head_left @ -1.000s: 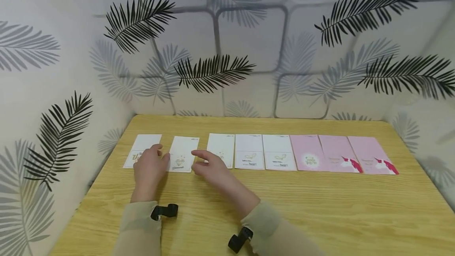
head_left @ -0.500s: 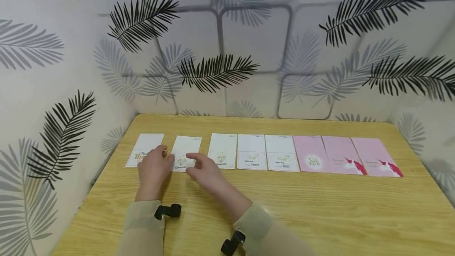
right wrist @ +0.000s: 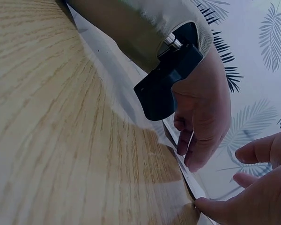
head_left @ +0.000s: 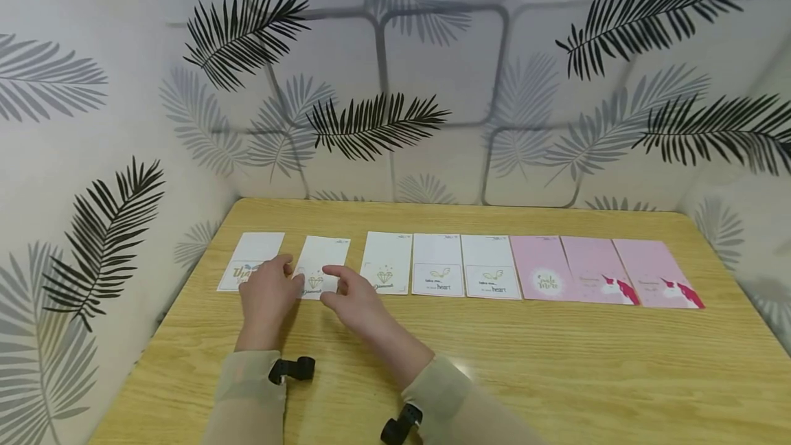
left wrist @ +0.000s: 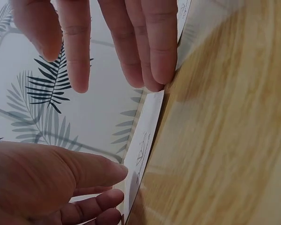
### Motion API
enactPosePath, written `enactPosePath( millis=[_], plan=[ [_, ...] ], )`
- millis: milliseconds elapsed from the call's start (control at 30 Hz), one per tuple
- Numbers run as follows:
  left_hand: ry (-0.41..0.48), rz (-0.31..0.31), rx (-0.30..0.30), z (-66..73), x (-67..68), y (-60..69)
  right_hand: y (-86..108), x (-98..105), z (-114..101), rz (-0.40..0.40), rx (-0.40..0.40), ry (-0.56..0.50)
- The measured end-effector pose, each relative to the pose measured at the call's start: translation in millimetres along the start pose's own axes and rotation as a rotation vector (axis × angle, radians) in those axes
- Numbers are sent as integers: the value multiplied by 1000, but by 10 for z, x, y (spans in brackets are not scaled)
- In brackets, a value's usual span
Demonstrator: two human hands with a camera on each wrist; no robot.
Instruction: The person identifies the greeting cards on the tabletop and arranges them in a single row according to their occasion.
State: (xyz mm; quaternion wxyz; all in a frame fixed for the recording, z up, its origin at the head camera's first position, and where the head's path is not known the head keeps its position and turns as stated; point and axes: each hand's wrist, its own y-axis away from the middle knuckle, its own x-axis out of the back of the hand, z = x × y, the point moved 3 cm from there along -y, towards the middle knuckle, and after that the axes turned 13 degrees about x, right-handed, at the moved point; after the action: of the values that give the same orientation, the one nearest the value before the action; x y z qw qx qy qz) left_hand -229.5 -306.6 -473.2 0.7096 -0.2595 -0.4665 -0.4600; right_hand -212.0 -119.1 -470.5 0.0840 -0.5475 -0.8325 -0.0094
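Observation:
On the wooden table lies a white diamond-print card [head_left: 325, 251], between my two hands. My left hand [head_left: 270, 297] is at its left side, the straight fingers resting at the card's edge in the left wrist view. That hand partly covers a white card with gold "thank" lettering [head_left: 258, 247]. My right hand [head_left: 357, 301] is at the diamond card's right side, thumb and index finger apart. In the right wrist view, a digit of my right hand [right wrist: 260, 194] touches the card's edge at the table.
To the right, a second diamond card [head_left: 387, 256], two white winged-heart cards [head_left: 437, 253], a pink "smile" card [head_left: 536, 256] and two pink unicorn cards [head_left: 645, 259] lie in a row. The patterned wall [head_left: 441, 67] stands behind the table [head_left: 556, 369].
My right hand has moved left, over the lower right part of the diamond card, uncovering the second diamond card's print. My left hand has barely moved.

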Motion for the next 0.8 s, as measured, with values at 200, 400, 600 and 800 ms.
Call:
enactPosePath(
  millis=[200,400,600,800],
  plan=[
    [-13,10,-32,28,-7,29,-19,-1,-25,47,-29,-77],
    [-19,4,-38,31,-15,40,-30,-7,-17,88,-58,-177],
    [-19,-17,-25,16,-36,7,-32,-22,1,79,-55,-234],
    [-14,-31,-18,-7,-52,-17,-28,-30,14,86,-23,-271]
  ],
)
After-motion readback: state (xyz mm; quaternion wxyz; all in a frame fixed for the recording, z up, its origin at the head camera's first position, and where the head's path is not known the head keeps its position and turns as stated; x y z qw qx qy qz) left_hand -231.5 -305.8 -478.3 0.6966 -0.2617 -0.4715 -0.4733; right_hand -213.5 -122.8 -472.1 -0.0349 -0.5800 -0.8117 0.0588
